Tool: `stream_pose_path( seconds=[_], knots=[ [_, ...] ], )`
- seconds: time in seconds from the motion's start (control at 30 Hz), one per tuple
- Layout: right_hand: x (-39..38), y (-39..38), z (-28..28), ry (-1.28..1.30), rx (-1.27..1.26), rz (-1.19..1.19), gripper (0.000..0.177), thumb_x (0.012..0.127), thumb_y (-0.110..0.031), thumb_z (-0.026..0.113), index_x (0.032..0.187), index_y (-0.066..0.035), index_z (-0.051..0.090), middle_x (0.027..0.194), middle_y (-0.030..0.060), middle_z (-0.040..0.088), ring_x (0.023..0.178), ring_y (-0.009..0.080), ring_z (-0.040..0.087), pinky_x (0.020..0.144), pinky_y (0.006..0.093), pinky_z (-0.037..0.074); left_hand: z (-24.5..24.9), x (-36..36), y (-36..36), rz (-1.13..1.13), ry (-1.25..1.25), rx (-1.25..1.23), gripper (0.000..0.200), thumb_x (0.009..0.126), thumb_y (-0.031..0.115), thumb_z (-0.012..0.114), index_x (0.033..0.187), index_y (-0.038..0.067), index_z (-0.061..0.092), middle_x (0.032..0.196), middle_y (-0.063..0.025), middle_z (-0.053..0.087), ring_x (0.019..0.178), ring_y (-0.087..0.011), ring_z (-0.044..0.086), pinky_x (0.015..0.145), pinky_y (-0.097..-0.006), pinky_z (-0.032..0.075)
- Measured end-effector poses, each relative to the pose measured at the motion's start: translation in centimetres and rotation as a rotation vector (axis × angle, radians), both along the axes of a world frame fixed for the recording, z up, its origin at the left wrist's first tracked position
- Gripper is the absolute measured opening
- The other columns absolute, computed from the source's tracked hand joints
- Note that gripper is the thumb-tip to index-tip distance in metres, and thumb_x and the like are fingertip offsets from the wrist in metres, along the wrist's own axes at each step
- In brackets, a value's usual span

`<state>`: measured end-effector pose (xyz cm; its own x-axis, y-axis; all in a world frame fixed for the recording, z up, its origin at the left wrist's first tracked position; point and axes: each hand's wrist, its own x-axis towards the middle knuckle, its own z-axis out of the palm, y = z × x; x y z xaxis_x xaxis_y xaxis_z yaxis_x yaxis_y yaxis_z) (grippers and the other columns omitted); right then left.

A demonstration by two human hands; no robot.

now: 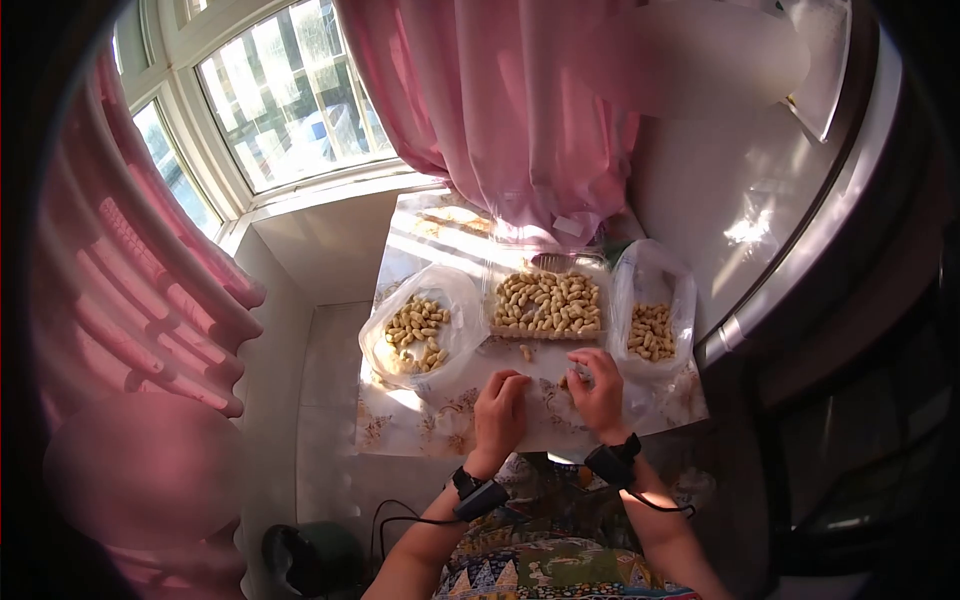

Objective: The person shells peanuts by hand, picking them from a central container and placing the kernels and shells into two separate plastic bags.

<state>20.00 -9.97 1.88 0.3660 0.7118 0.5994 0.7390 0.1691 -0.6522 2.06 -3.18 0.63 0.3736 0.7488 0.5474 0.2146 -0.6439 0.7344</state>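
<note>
My left hand (500, 412) is over the near part of the table, its fingers curled together; whatever they may hold is hidden. To its right, my right hand (597, 393) has thumb and fingers pinched, with a small brownish thing at the tips too small to make out. A single peanut (527, 353) in its shell lies on the tabletop just beyond both hands. Behind it stands a clear plastic box (548, 334) full of unshelled peanuts (548, 300). On the left an open plastic bag (463, 292) holds more peanuts (417, 325).
Right of the box is another plastic bag (654, 262) with peanuts inside. A flowered cloth (425, 425) covers the table. Pink curtains (500, 90) hang behind it, and a window (295, 100) is at the left. Cables run from black wrist bands (480, 497). A dark bin (315, 557) stands on the floor.
</note>
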Motion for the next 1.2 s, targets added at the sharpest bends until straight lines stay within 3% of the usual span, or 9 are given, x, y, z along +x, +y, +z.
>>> stream_pose_path(
  seconds=[0.23,0.3,0.5,0.9,0.97,1.1,1.2],
  knots=[
    [-0.3,-0.8,-1.6,-0.097,-0.164,-0.046,0.032,0.084,-0.018,0.078,0.112,-0.005,0.07,0.121,0.0117,0.065,0.116,0.0341,0.059,0.101,0.045,0.049,-0.2,0.1,0.0,0.008,0.025,-0.029,0.02,0.089,-0.003,0.067,0.107,0.006,0.069,0.108,-0.0137,0.066,0.093,-0.0372,0.068,0.079,-0.0439,0.056],
    [-0.2,-0.6,-2.0,-0.123,-0.189,-0.048,0.033,0.083,-0.019,0.079,0.111,-0.005,0.07,0.122,0.0117,0.064,0.117,0.0341,0.058,0.102,0.0451,0.048,-0.3,0.1,0.2,0.04,0.054,0.036,0.023,0.086,-0.002,0.068,0.107,0.007,0.07,0.11,-0.0124,0.066,0.102,-0.0356,0.066,0.084,-0.0438,0.055],
    [-0.3,-0.8,-1.7,-0.104,-0.161,-0.07,0.03,0.077,-0.013,0.085,0.102,-0.005,0.07,0.117,0.0109,0.066,0.112,0.0323,0.061,0.096,0.043,0.051,-0.3,0.4,0.6,0.11,0.156,0.116,0.032,0.081,0.002,0.073,0.112,0.01,0.071,0.117,-0.0101,0.068,0.113,-0.0329,0.062,0.094,-0.0456,0.049],
    [-0.3,-0.9,-2.0,-0.034,-0.138,-0.011,0.022,0.08,-0.006,0.082,0.098,-0.008,0.07,0.101,0.0095,0.068,0.105,0.033,0.063,0.091,0.0442,0.052,-0.5,0.2,0.7,0.049,0.201,0.111,0.029,0.083,0.004,0.071,0.111,0.011,0.069,0.113,-0.0046,0.07,0.105,-0.0306,0.064,0.089,-0.0451,0.047],
    [-0.3,-1.0,-1.8,0.076,-0.1,0.002,0.021,0.081,-0.005,0.081,0.099,-0.007,0.071,0.098,0.0092,0.068,0.101,0.0327,0.064,0.089,0.0432,0.053,-0.7,0.2,0.7,0.052,0.198,0.121,0.029,0.082,0.003,0.071,0.11,0.011,0.069,0.112,-0.0046,0.07,0.105,-0.0308,0.064,0.088,-0.045,0.047],
    [-0.3,-0.6,1.2,0.175,-0.062,-0.019,0.02,0.084,-0.004,0.08,0.101,-0.007,0.071,0.097,0.0095,0.069,0.101,0.0326,0.065,0.089,0.0426,0.053,-0.8,0.3,0.7,0.052,0.182,0.137,0.029,0.082,0.002,0.07,0.109,0.01,0.069,0.111,-0.0047,0.07,0.104,-0.0312,0.064,0.088,-0.0448,0.048],
    [0.9,1.7,4.4,0.002,0.1,-0.02,0.018,0.086,-0.004,0.079,0.102,-0.006,0.071,0.102,0.0104,0.07,0.104,0.0326,0.065,0.09,0.0426,0.053,-0.3,0.2,0.5,0.047,0.179,0.131,0.03,0.081,0.001,0.071,0.109,0.01,0.069,0.111,-0.0051,0.07,0.103,-0.0316,0.064,0.088,-0.0447,0.049]
  ],
)
